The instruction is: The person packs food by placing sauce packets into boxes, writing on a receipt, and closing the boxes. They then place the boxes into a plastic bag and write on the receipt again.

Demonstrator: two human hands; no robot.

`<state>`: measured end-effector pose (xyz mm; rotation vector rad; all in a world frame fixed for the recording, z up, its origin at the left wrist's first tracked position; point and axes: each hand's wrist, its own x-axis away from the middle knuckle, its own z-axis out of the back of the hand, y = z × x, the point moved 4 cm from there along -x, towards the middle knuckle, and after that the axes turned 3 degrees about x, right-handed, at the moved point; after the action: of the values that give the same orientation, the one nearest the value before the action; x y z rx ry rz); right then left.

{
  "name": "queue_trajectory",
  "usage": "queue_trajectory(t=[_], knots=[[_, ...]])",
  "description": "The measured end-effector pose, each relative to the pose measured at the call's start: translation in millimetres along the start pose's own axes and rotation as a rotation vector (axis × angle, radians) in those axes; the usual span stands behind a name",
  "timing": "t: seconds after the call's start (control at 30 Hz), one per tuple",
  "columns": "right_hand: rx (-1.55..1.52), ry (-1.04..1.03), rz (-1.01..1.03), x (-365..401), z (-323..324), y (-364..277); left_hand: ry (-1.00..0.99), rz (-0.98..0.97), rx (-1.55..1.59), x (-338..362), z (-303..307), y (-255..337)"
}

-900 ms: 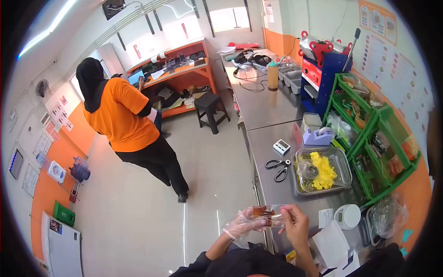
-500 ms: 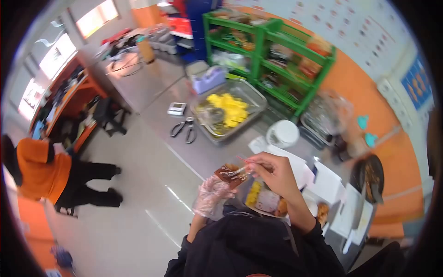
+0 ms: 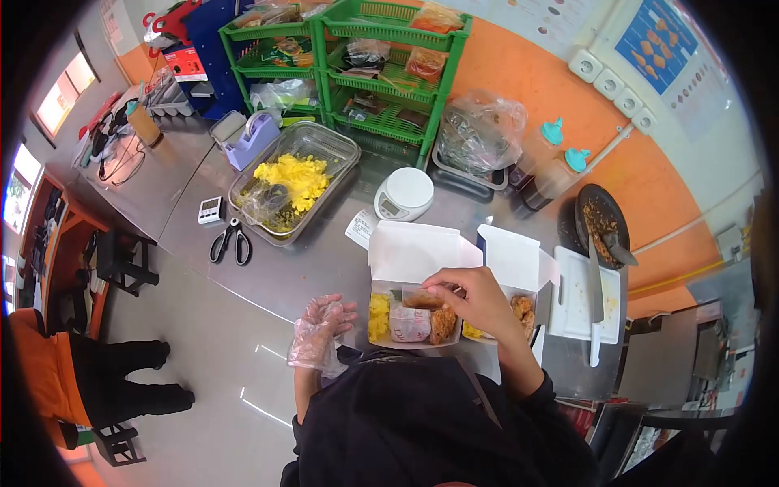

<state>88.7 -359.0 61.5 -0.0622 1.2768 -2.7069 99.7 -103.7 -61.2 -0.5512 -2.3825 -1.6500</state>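
Note:
My left hand [image 3: 320, 331], in a clear plastic glove, is raised left of the food boxes with its fingers apart and nothing in it. My right hand [image 3: 471, 296] is bare and pinches a small clear packet with brown contents [image 3: 422, 299] over the nearer open white box [image 3: 414, 250]. In that box lie yellow food [image 3: 379, 316], a white wrapped bundle with red print [image 3: 410, 323] and a brown fried piece [image 3: 442, 323]. A second open white box [image 3: 511, 258] stands to the right, partly hidden by my right hand and forearm.
Behind are a steel tray [image 3: 345, 170] of yellow food, a white scale [image 3: 404, 195], scissors [image 3: 231, 241] and a green rack [image 3: 389, 89]. At the right lie a knife [image 3: 596, 296] on a white board [image 3: 568, 312] and a mortar [image 3: 596, 207]. A person [image 3: 57, 365] stands far left.
The view has turned right. My right hand has moved away from my left and down to the box with the brown packet; my left hand has let go of it and opened.

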Motion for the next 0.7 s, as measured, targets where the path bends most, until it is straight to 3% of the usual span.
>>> queue_trajectory(t=[0.17,0.27,0.3,0.4,0.43,0.53,0.6,0.67,0.7], knots=[[-0.128,0.12,0.059,9,-29,33,-0.015,0.006,-0.06,-5,-3,-2],[0.271,0.096,0.288,31,-51,52,-0.013,-0.028,-0.117,-10,-2,-3],[0.165,0.01,0.192,38,-53,56,0.0,-0.061,-0.159,-14,1,-3],[-0.055,0.094,-0.078,54,-37,64,0.059,-0.24,-0.443,-34,3,1],[-0.027,0.269,-0.012,55,-27,64,0.077,-0.318,-0.565,-42,-4,9],[0.031,0.487,-0.333,51,2,71,0.078,-0.359,-0.951,-58,-46,41],[0.022,0.636,-0.246,35,9,75,0.102,-0.5,-1.183,-71,-59,42],[0.312,0.805,-0.11,18,-1,98,0.138,-0.577,-1.409,-91,-65,33],[0.458,0.789,-0.215,15,-5,95,0.189,-0.576,-1.524,-100,-58,25]])
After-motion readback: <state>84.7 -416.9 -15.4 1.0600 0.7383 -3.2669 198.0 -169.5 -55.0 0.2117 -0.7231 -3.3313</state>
